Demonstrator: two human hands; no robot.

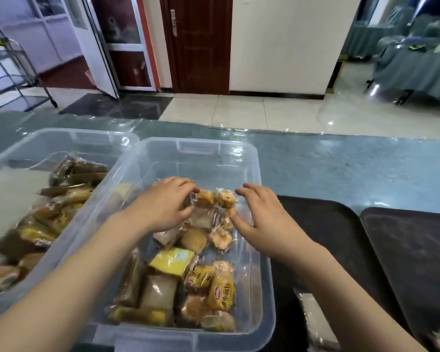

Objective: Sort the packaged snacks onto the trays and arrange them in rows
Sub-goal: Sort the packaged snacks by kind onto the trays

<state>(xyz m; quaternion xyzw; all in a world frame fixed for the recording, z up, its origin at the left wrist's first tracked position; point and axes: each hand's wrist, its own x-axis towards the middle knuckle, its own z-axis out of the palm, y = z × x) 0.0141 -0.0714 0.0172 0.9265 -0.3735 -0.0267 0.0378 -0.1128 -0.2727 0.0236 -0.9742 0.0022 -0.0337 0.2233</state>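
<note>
Surface [341, 168] under clear film, bearing two bins [254, 153] and two dark trays [328, 224]; tiled floor [239, 110], brown door [198, 41] behind. Left hand [163, 204] pinches a snack [203, 198]; right hand [262, 212] spread.

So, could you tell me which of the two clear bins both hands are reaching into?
The nearer, right-hand clear bin, beside the dark tray; the left bin is untouched.

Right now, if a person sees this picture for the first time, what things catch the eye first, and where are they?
First, the two hands, left hand and right hand, reaching into the clear plastic bin at centre, over a heap of packaged snacks; the left hand grips a small wrapped cake. A second clear bin with more snacks stands to the left. On the right lie two dark trays, nearly bare.
</note>
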